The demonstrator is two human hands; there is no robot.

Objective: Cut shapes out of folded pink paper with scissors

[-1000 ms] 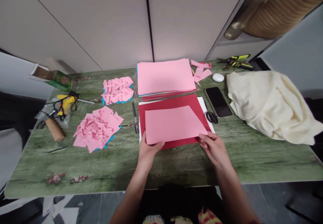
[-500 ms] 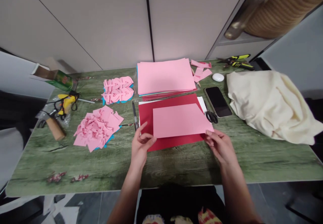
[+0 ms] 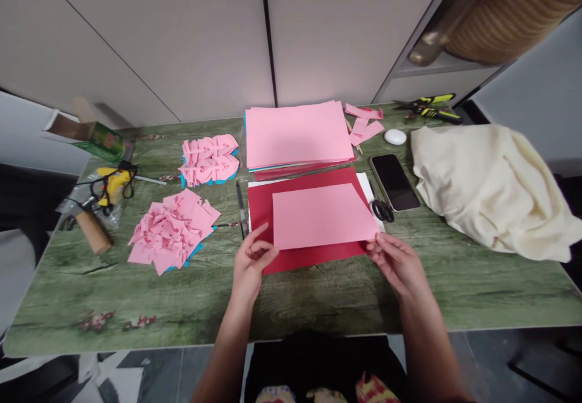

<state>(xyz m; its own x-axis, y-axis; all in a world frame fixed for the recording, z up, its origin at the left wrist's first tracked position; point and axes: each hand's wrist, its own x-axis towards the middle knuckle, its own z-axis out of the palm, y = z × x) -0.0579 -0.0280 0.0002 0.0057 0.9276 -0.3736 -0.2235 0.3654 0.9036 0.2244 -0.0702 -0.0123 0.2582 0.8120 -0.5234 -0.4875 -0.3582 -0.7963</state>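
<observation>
The pink sheet [image 3: 324, 216] lay directly over the red sheet [image 3: 313, 261], covering its middle. The right hand [image 3: 401, 265] pinched the pink sheet's corner at four o'clock between thumb and fingers. The left hand [image 3: 248, 269], its fingers curled, met the corner at eight o'clock; whether it gripped could not be told. Around the pink sheet stood the paper stack [image 3: 297, 136] at twelve, phone [image 3: 394, 182] at two, scissors [image 3: 382, 211] at three, and pen [image 3: 241, 206] at nine.

Pink sheet [image 3: 324, 216] at clock centre, over red paper [image 3: 313, 259]: right hand [image 3: 399, 262] at 4 o'clock, pinching one corner; left hand [image 3: 248, 268] at 8, beside another; phone [image 3: 394, 182] at 2.
</observation>
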